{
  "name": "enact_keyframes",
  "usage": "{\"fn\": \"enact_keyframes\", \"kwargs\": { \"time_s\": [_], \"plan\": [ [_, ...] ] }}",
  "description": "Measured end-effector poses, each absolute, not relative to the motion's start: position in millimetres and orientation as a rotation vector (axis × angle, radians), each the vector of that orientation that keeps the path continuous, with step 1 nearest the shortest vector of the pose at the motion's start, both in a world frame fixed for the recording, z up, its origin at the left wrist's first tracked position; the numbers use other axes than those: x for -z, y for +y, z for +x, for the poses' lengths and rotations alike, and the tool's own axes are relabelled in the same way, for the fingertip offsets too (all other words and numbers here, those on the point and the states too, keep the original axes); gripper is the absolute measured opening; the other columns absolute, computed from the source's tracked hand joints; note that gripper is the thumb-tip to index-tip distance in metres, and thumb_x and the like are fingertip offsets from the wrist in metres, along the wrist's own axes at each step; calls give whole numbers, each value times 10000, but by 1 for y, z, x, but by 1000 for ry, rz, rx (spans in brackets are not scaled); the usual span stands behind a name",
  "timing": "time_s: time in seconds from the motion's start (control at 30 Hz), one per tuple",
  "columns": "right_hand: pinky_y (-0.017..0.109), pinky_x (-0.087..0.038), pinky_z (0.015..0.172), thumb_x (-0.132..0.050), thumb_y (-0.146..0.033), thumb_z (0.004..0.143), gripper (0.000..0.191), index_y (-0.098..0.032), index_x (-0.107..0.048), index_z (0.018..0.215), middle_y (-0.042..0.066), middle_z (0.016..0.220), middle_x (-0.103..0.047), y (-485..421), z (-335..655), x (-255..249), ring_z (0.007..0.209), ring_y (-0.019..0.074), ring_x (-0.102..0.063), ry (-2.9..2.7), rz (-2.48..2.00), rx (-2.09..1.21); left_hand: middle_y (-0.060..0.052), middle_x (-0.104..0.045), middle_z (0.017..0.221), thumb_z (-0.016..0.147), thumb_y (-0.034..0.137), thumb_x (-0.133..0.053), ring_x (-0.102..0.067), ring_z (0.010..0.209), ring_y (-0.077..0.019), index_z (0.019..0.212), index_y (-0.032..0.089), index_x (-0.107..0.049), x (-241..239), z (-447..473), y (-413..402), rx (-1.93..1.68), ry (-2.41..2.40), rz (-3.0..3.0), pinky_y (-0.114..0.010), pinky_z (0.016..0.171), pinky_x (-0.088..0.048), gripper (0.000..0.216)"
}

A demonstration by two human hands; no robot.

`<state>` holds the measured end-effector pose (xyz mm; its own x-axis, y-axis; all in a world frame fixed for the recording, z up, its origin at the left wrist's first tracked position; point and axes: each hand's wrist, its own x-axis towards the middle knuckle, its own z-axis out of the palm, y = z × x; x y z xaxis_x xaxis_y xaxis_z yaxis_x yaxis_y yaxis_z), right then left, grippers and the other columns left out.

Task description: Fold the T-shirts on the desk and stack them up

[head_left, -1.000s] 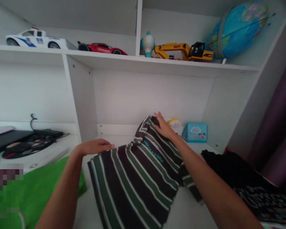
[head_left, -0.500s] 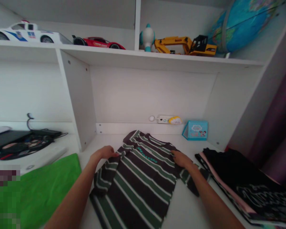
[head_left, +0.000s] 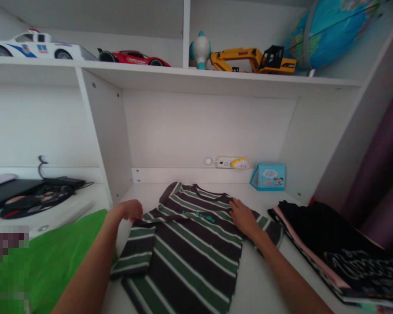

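Note:
A dark T-shirt with green and white stripes (head_left: pixel 190 253) lies spread flat on the white desk (head_left: pixel 268 288), neck toward the back wall. My left hand (head_left: pixel 130 210) is curled, its fingers closed on the shirt's left sleeve near the shoulder. Resting on the shirt's right shoulder, my right hand (head_left: pixel 242 217) has its fingers stretched out and pressing the cloth down.
A green garment (head_left: pixel 55 257) lies at the left. A stack of dark clothes (head_left: pixel 330 248) sits at the right. A small blue box (head_left: pixel 269 177) and a power strip (head_left: pixel 227 163) stand at the back. Toy cars, a yellow excavator (head_left: pixel 252 60) and a globe are on the shelf above.
The shirt, held up a second ago, now lies flat. My left hand pulled its left sleeve outward. My right hand came down onto the right shoulder.

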<state>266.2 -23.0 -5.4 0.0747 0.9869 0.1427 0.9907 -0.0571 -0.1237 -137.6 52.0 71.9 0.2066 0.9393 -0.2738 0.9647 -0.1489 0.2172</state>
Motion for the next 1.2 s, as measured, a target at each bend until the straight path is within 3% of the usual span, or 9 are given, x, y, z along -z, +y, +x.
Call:
{"fn": "enact_keyframes", "kwargs": {
  "time_s": [0.07,0.2,0.33,0.43,0.57,0.73,0.9,1.0,1.2],
  "plan": [
    [414,-201,998,-317,-419,840,559,-157,-248,1329,90,1400,-205,-29,242,3,1275,241,-156,-2166,-2039,-86,-97,-660,775,623,309,-519,-610,724,-216,827,143,-630,-67,-123,55,63,1767,2197,-301,660,-459,286],
    [513,-136,991,-363,-678,705,859,-200,-90,1364,91,1426,-55,-40,217,-1,1282,306,-7,-2343,-1833,-511,-137,-616,1000,635,280,-517,-575,889,-229,995,113,-580,-60,-93,52,13,1673,2279,-303,770,-431,402],
    [534,-79,995,-466,-615,684,851,-230,-116,1357,78,1422,-97,-38,240,-5,1291,259,-20,-2312,-1761,-630,-39,-667,865,537,212,-575,-601,784,-203,858,168,-634,-66,-78,36,166,1348,2197,-254,651,-471,330],
    [557,-70,984,-523,-465,711,759,-218,-184,1344,97,1420,-99,-33,262,-9,1291,259,-29,-2155,-1962,-321,-22,-676,770,519,266,-621,-610,708,-192,804,166,-638,-74,-76,29,297,1116,1993,-255,600,-478,302],
    [499,-140,1001,-529,-250,717,679,-161,-248,1328,130,1416,-91,-47,257,-30,1289,254,-65,-2134,-2060,-44,-69,-671,688,628,392,-568,-618,674,-206,719,141,-627,-75,-83,36,258,1385,2051,-277,594,-467,273],
    [368,-199,1019,-540,-363,704,703,-124,-290,1316,146,1400,-151,-110,210,-63,1272,249,-163,-2431,-1781,-598,-151,-595,1054,775,420,-422,-554,958,-242,1159,98,-444,-56,-79,51,-123,1675,2286,-309,791,-408,502],
    [449,-88,1029,-564,-454,666,833,-257,-127,1347,41,1417,-5,-165,193,-69,1284,245,19,-2480,-1795,-1021,-151,-473,1226,723,325,-545,-453,1108,-229,1219,86,-370,-23,-54,57,-434,1735,2369,-258,898,-337,579],
    [479,-60,1022,-522,-492,694,767,-303,-145,1335,13,1416,-11,-180,208,-63,1280,244,43,-2428,-1790,-1013,-125,-528,1165,691,235,-564,-496,1057,-199,1231,98,-342,-19,-54,60,-488,1784,2327,-229,865,-360,599],
    [445,-190,1008,-560,-458,674,707,-298,-277,1301,36,1403,-138,-192,255,-37,1274,269,-76,-2353,-1749,-797,-105,-606,984,764,242,-442,-566,918,-209,1173,118,-386,-30,-94,68,-578,1975,2194,-272,764,-410,430]
  ]
}}
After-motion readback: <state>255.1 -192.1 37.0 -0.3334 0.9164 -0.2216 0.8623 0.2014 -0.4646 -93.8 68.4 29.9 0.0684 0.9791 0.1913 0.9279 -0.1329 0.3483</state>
